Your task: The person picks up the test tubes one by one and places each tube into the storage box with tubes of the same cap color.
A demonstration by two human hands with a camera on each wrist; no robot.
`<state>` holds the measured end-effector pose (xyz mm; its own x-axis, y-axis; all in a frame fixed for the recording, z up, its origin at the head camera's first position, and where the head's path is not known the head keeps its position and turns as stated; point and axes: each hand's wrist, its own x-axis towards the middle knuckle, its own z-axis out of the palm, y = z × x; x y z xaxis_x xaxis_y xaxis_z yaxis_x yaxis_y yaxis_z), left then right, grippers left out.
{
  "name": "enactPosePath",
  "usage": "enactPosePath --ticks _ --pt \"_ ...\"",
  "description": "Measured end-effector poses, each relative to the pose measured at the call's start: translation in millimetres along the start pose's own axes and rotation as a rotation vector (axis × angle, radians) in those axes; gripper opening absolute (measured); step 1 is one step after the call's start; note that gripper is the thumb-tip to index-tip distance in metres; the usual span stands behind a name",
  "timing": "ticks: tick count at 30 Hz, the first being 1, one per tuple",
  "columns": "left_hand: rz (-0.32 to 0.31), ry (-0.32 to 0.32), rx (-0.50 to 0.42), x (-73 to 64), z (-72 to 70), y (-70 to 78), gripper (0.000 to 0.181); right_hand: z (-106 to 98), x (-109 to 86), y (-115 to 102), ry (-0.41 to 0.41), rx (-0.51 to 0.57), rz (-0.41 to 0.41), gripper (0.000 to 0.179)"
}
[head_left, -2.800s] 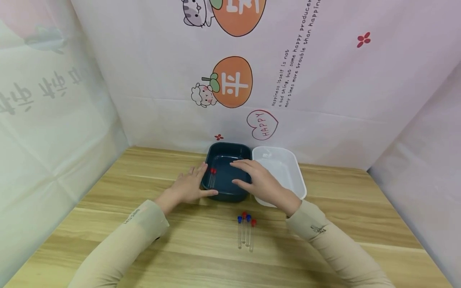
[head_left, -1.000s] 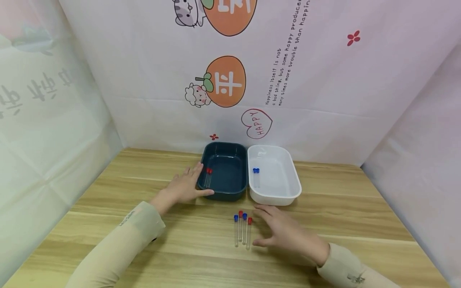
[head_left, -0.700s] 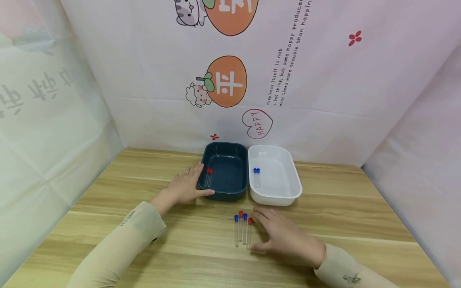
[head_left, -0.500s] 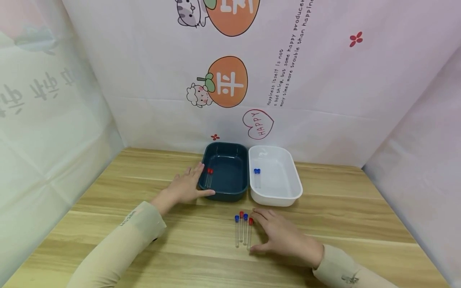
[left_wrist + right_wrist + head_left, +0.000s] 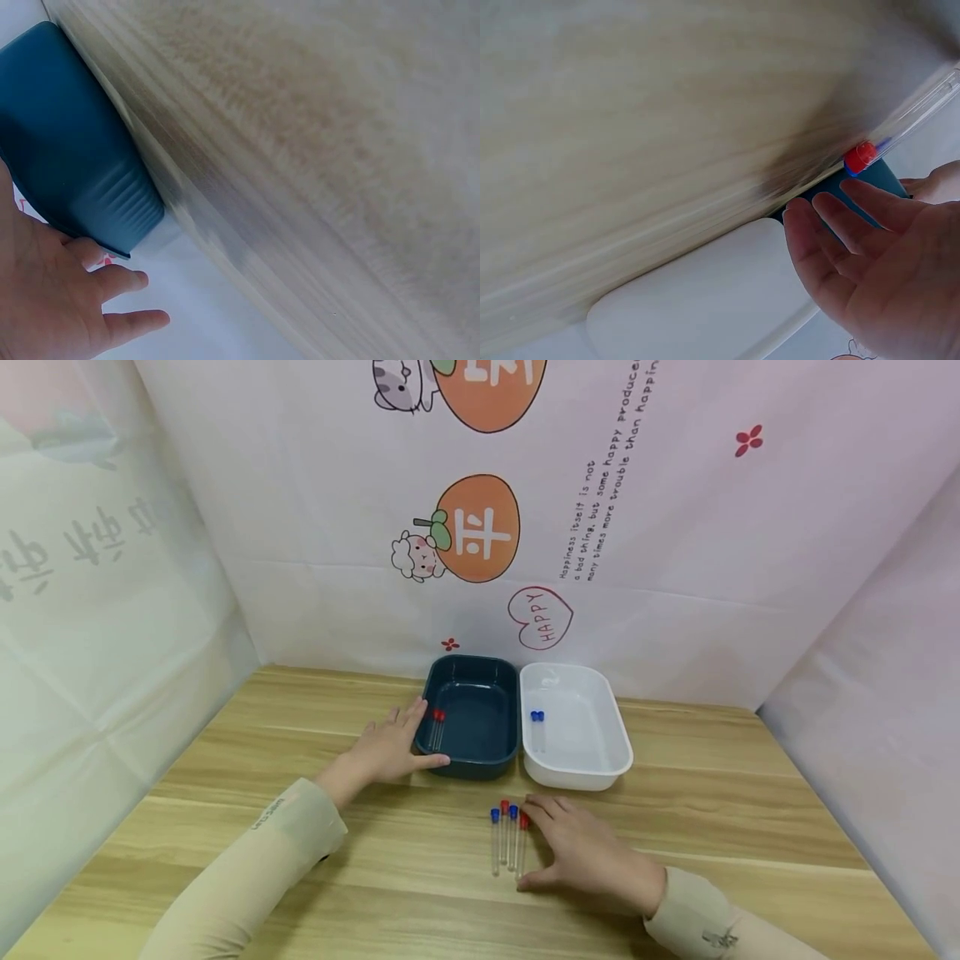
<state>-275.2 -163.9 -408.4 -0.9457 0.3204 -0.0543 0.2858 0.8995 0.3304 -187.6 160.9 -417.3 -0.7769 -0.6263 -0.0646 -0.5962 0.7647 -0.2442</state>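
Clear slim tubes [image 5: 505, 837]: four, caps alternating blue and red, lying nearly parallel just beside the right hand [image 5: 583, 847].
Dark-blue rounded tray [image 5: 483, 714]: touching the left hand [image 5: 384, 752]; two red-capped tubes [image 5: 437, 732] inside.
White rounded tray [image 5: 581, 718]: beyond the right hand.

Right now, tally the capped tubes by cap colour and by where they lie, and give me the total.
Red-capped tubes on the table: 2
Blue-capped tubes on the table: 2
Red-capped tubes in the dark blue tray: 2
Blue-capped tubes in the white tray: 2
Total: 8
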Motion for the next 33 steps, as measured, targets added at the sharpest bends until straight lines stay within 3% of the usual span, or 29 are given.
enactPosePath --ticks 11,25,33 --pt "-0.006 -0.010 0.000 0.1 -3.0 2.2 0.113 -0.8 2.7 -4.0 -0.037 0.004 0.058 0.107" --pt "-0.009 -0.017 -0.009 -1.7 -4.6 2.2 0.114 -6.5 1.3 -2.5 -0.014 0.036 0.040 0.103" --pt "-0.011 -0.020 -0.006 -1.6 -4.2 2.8 0.114 -13.8 2.4 -0.3 0.040 -0.034 -0.007 0.105"
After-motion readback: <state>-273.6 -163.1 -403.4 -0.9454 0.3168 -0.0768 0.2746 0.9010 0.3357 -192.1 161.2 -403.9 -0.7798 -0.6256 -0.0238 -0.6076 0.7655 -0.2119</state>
